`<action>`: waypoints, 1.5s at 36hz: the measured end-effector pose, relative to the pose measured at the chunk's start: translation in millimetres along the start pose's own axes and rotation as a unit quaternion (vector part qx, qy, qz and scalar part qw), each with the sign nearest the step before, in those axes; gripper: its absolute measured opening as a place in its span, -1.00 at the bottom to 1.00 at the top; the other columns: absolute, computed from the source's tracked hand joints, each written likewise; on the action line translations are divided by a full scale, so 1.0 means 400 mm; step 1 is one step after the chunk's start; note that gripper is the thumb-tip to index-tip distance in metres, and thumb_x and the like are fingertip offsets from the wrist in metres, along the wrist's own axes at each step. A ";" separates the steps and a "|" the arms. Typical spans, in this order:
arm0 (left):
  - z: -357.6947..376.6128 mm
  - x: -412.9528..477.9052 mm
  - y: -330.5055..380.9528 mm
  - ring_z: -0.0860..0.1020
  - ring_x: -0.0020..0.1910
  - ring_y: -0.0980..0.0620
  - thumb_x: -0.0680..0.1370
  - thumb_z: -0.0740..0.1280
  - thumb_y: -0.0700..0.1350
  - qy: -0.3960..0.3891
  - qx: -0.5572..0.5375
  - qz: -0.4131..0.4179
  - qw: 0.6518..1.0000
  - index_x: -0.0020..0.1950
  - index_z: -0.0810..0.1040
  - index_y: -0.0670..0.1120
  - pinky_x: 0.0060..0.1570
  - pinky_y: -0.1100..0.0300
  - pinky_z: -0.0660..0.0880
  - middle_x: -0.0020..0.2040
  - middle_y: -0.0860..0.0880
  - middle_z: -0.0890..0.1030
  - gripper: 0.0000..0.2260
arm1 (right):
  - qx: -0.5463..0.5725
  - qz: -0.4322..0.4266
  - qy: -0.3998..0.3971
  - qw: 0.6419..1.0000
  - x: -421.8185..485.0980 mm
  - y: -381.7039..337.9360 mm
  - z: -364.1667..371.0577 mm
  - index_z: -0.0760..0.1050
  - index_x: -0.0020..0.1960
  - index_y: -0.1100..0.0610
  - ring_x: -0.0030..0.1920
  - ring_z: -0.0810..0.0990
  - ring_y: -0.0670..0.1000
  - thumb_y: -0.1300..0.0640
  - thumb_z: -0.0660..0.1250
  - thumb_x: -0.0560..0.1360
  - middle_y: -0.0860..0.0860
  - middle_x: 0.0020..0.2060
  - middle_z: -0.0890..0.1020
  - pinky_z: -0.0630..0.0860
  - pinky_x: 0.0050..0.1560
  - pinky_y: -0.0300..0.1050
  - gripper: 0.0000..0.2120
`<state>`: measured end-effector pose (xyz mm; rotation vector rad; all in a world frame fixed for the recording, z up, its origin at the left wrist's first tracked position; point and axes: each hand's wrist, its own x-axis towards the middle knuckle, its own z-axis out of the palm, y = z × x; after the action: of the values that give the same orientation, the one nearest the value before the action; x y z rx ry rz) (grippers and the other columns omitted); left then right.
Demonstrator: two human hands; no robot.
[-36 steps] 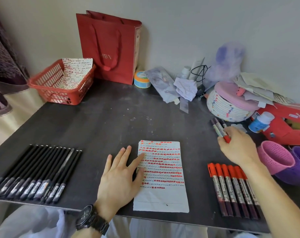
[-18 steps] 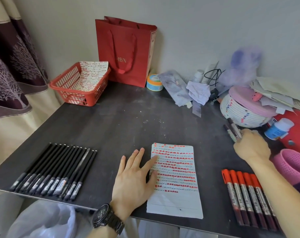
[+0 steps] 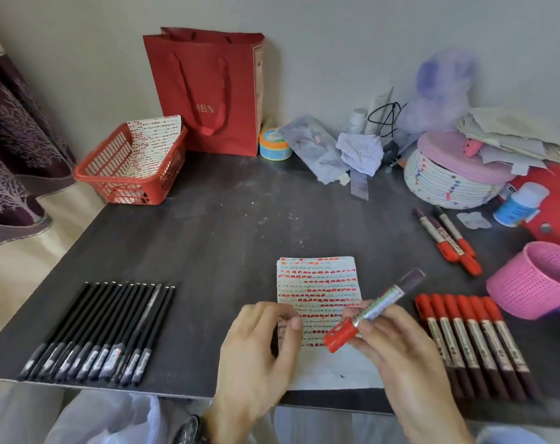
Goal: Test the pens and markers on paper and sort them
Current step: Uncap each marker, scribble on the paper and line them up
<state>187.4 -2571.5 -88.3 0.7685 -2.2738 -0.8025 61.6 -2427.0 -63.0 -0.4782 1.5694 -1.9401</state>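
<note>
Right hand now grips a red-capped marker over the paper; left hand lifted off it, fingers loosely curled, empty.

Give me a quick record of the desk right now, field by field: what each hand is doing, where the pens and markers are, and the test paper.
right hand: holds one red-capped marker, cap still on, above the paper
left hand: beside the cap, fingers curled, holding nothing
test paper: lies flat at the front, rows of red marks
black pens: one row, front left
sorted red markers: six in a row, front right
loose markers: small pile further back on the right
pink basket: right edge, on its side
</note>
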 end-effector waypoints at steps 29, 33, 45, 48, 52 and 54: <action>-0.024 -0.043 0.139 0.32 -0.56 0.15 0.70 0.11 0.05 -0.271 -0.135 -0.152 0.941 -0.59 0.39 0.01 -0.44 0.37 0.24 -0.61 0.08 0.37 -0.39 | 0.411 0.053 -0.134 0.900 -0.023 -0.074 0.030 0.13 -0.47 -0.03 -0.58 0.05 -0.04 -0.02 0.38 0.47 -0.08 -0.60 0.11 0.15 -0.49 -0.25 -0.50; -0.061 -0.029 0.054 0.24 -0.52 0.10 0.68 0.14 0.10 -0.285 -0.174 -0.262 0.905 -0.54 0.29 -0.07 -0.43 0.36 0.24 -0.55 0.04 0.29 -0.41 | 0.434 -0.015 -0.035 0.900 0.036 -0.120 -0.104 0.14 -0.48 -0.02 -0.62 0.10 -0.10 -0.05 0.18 0.62 -0.09 -0.62 0.14 0.16 -0.56 -0.23 -0.48; 0.030 0.029 0.027 0.53 -0.08 0.14 0.50 0.19 0.40 -0.138 -0.065 -0.062 0.986 -0.12 0.38 0.19 -0.16 0.22 0.46 -0.14 0.16 0.56 -0.70 | 0.085 0.047 0.078 0.992 0.086 -0.022 -0.071 0.67 -0.05 0.08 -0.40 0.51 0.02 -0.51 -0.03 0.48 0.14 -0.35 0.60 0.43 -0.42 -0.14 -0.23; 0.059 0.010 0.010 0.46 0.07 0.22 0.42 0.27 0.38 -0.161 -0.004 -0.037 0.986 0.17 0.46 0.18 0.04 0.26 0.48 0.01 0.26 0.51 -0.57 | 0.019 0.037 0.060 0.997 0.075 -0.004 -0.056 0.68 -0.01 0.06 -0.36 0.61 0.05 -0.44 0.11 0.48 0.18 -0.19 0.71 0.56 -0.36 -0.16 -0.36; 0.073 -0.012 -0.008 0.35 0.28 0.25 0.43 0.33 0.32 -0.180 0.035 -0.003 0.983 0.32 0.42 0.15 0.30 0.33 0.30 0.22 0.27 0.49 -0.48 | -0.078 -0.020 0.075 0.994 0.071 0.017 -0.053 0.58 -0.11 0.10 -0.44 0.56 0.05 -0.13 0.45 0.48 0.08 -0.37 0.60 0.50 -0.44 -0.15 -0.72; 0.074 -0.011 -0.008 0.32 0.29 0.31 0.43 0.39 0.30 -0.176 0.036 0.002 0.984 0.32 0.43 0.14 0.30 0.37 0.26 0.22 0.29 0.48 -0.48 | -0.123 -0.041 0.087 0.988 0.073 0.027 -0.055 0.55 -0.17 0.08 -0.52 0.51 0.03 -0.08 0.48 0.47 0.07 -0.46 0.55 0.44 -0.51 -0.16 -0.76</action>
<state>170.8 -2560.4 -110.8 0.6991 -2.6284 -0.9180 28.2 -2430.6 -81.2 -0.4923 1.9423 -1.9009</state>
